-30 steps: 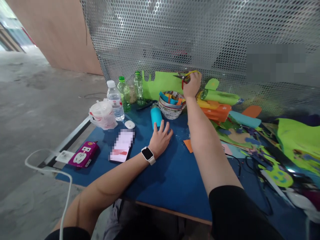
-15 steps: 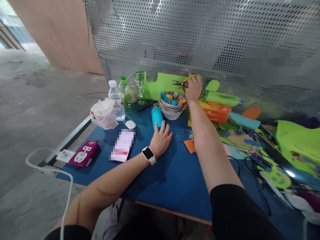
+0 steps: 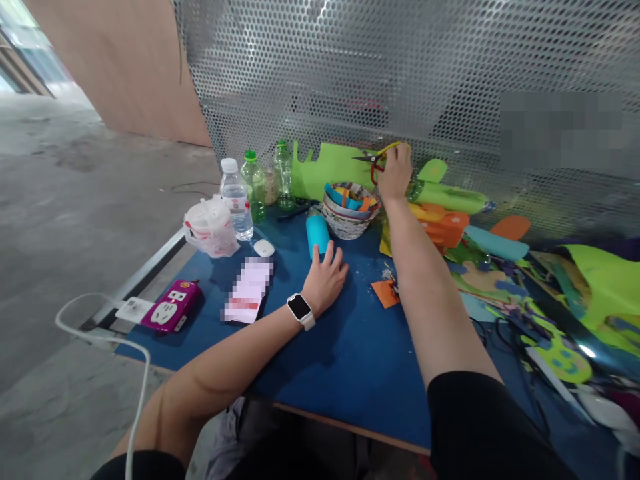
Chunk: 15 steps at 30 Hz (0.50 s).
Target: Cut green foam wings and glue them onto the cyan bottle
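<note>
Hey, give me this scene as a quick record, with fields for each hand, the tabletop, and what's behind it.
left hand: resting on the table, fingertips at the blue roll
right hand: holding scissors, blades partly open, pointing left
middle: woven basket with blue, orange and yellow pieces inside
left side: phone, white case, purple power strip, bagged container, bottles with white and green caps
right side: orange, green and light blue cutouts, scraps
table: blue top
behind: perforated metal panel

Scissors (image 3: 371,159) up in air, yellow and red handles spread, dark blades pointing left; bright-blue cylinder (image 3: 317,233) lying on blue tabletop (image 3: 350,367).
</note>
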### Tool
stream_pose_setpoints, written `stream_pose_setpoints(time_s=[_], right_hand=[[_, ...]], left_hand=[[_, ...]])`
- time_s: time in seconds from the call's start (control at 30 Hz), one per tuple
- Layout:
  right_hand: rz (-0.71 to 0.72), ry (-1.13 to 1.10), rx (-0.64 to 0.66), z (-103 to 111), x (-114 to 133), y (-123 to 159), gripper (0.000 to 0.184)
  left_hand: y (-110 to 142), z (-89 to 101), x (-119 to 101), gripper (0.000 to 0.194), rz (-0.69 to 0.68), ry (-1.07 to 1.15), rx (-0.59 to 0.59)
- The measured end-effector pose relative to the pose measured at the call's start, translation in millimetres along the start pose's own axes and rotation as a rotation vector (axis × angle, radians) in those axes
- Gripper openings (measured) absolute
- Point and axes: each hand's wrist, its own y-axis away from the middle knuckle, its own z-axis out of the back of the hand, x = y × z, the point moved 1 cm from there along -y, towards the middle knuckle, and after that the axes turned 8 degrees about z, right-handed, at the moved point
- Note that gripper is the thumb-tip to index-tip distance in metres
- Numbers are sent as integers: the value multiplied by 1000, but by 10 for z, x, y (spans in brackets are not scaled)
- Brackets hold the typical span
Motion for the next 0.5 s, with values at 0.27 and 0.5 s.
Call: stream_pose_setpoints(time_s=[0.27,0.5], right_hand=[[-17,-64,-3,5,-1,21,30],[15,-11,-27,19,-54,-100,26]], left_hand=[[-10,-42,15,47,-5,-15,-14],[-1,-29,15,48,-10,-23,-25]])
